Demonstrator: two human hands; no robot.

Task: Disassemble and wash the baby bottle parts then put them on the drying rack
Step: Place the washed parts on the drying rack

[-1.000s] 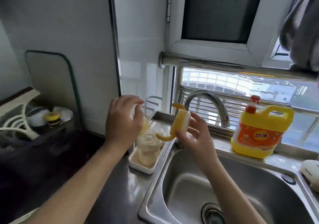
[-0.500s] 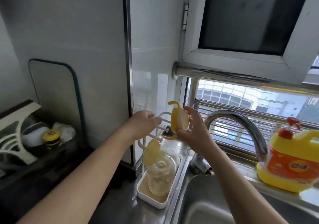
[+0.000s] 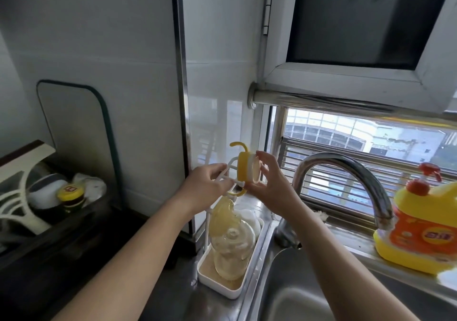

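Just above the upper pegs of the drying rack (image 3: 220, 288), the right hand (image 3: 272, 189) pinches the yellow bottle collar (image 3: 243, 169) between thumb and fingertips. The collar's white inner rim is turned toward the palm. Its two curved handles stick out, one above the grip and one below it. Close beside that grip, on its left, the left hand (image 3: 205, 184) curls its fingers round one white peg of the rack. The collar is touching or almost touching a peg tip there; I cannot tell which. Below both hands a clear bottle (image 3: 232, 249) stands upside down in the rack's tray, with a pale yellow see-through cap (image 3: 222, 211) hanging just over it. To the right of the grip the tap (image 3: 346, 172) arches over the sink (image 3: 291, 298). Farther right, well apart from the hands, a yellow soap jug (image 3: 420, 231) sits on the sill.
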